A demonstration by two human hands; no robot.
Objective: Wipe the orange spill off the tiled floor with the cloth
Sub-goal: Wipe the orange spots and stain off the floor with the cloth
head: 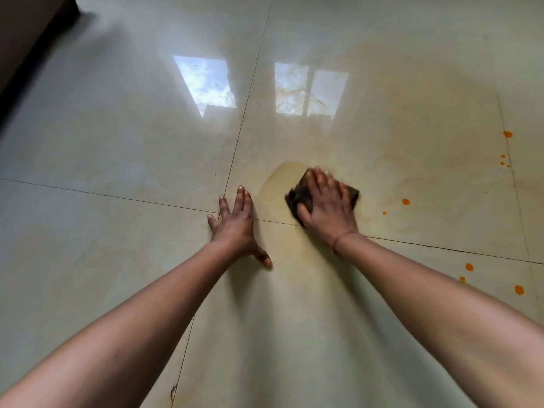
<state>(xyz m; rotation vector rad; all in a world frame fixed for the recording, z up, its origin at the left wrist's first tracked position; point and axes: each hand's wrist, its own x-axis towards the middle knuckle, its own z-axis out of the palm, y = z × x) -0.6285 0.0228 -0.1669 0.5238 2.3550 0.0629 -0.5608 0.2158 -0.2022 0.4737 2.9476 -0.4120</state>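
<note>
The right hand (325, 204) lies flat on the dark cloth (300, 195), fingers extended, pressing it to the tiled floor (117, 142) over a grout joint (273, 221). The cloth sits on a pale orange smear (278, 184); orange droplets (405, 202) lie apart to the right. The left hand (235, 222) rests palm-down beside the smear, fingers straight and spread.

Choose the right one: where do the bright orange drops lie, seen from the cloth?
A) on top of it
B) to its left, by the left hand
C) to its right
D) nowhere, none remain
C: the orange drops lie to the right of the cloth under the right hand.
</note>
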